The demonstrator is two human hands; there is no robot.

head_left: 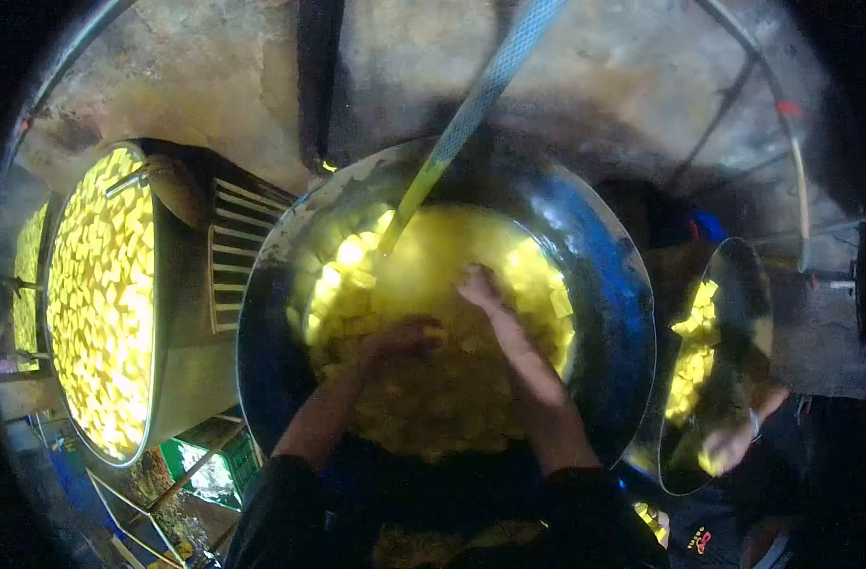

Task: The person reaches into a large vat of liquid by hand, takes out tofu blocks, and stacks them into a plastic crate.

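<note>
A large round metal pan (pixel 632 275) stands before me, holding cloudy yellow water and many chunky yellow cubes (pixel 352 251). A translucent ribbed hose (pixel 461 123) reaches down into the water from above. My left hand (pixel 404 339) hangs over the cubes at the middle left, its fingers stretched toward the right and dim in shadow. Farther in, my right hand (pixel 475 284) is at the water with its fingers curled closed. Whatever may be inside those fingers is hidden.
At the left stands a big tub (pixel 153 370) full of yellow cubes, near a slatted rack (pixel 248 251) and a green crate (pixel 210 465). At the right, another person's hand (pixel 731 446) reaches into a shallow metal pan (pixel 750 303) with yellow pieces.
</note>
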